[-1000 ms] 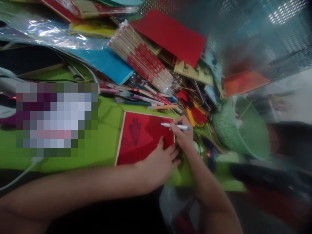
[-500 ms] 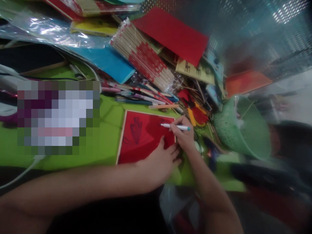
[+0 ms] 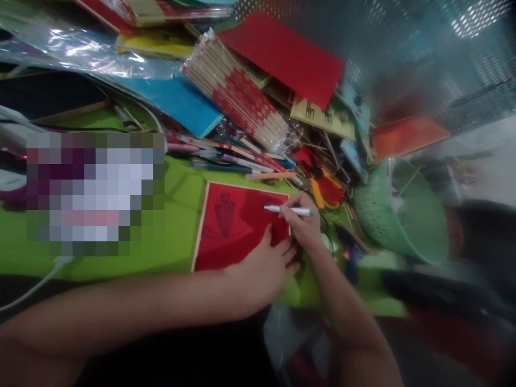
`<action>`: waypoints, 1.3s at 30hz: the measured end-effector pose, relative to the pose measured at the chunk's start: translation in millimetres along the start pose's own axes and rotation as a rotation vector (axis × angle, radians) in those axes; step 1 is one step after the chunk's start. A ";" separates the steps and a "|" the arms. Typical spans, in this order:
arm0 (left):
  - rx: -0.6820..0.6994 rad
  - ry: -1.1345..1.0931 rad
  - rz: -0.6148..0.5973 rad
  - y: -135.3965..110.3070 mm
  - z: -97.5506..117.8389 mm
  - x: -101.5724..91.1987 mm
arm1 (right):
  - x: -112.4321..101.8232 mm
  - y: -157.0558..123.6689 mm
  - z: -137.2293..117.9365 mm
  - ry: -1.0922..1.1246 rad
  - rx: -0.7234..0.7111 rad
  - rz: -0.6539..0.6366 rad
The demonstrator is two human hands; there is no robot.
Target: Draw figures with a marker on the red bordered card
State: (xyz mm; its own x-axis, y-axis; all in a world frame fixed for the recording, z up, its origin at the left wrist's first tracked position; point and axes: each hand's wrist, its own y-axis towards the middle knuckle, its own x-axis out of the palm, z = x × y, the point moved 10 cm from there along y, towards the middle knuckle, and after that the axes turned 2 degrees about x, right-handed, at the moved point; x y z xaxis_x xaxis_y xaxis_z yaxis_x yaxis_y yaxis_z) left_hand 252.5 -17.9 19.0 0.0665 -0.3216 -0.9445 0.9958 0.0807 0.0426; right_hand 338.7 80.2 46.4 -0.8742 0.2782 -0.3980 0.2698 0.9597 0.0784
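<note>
A red card with a pale border and a dark line drawing lies on the green table. My left hand rests flat on the card's near right corner, fingers stretched out. My right hand is closed round a white pen with a teal cap. The pen lies almost level and its tip touches the card near the far right edge.
Behind the card lie loose pens and pencils, a wrapped bundle of sticks, red, blue and yellow sheets. A green perforated basket lies tipped at the right. A white cable runs at the near left.
The pen tip has crept slightly left on the card. My left hand has stayed in place.
</note>
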 end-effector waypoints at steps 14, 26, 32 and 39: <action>-0.003 0.003 -0.011 -0.5 0.0 -1.0 | 1.8 0.8 5.0 0.030 0.034 -0.005; -0.007 -0.002 0.007 -0.2 0.1 -3.8 | 3.0 1.1 2.5 -0.025 0.017 -0.010; -0.003 -0.002 -0.062 1.0 0.1 -0.9 | 3.4 1.4 1.1 -0.008 0.017 -0.015; -0.003 -0.008 -0.085 0.2 0.4 -2.5 | -2.9 2.0 3.4 0.060 0.014 0.043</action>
State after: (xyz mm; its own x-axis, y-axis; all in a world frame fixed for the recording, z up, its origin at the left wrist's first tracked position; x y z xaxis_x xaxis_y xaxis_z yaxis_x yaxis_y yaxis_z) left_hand 252.5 -17.5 21.5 -0.0180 -0.3345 -0.9422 0.9977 0.0554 -0.0387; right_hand 343.1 81.1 44.6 -0.8844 0.3211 -0.3386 0.3124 0.9464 0.0815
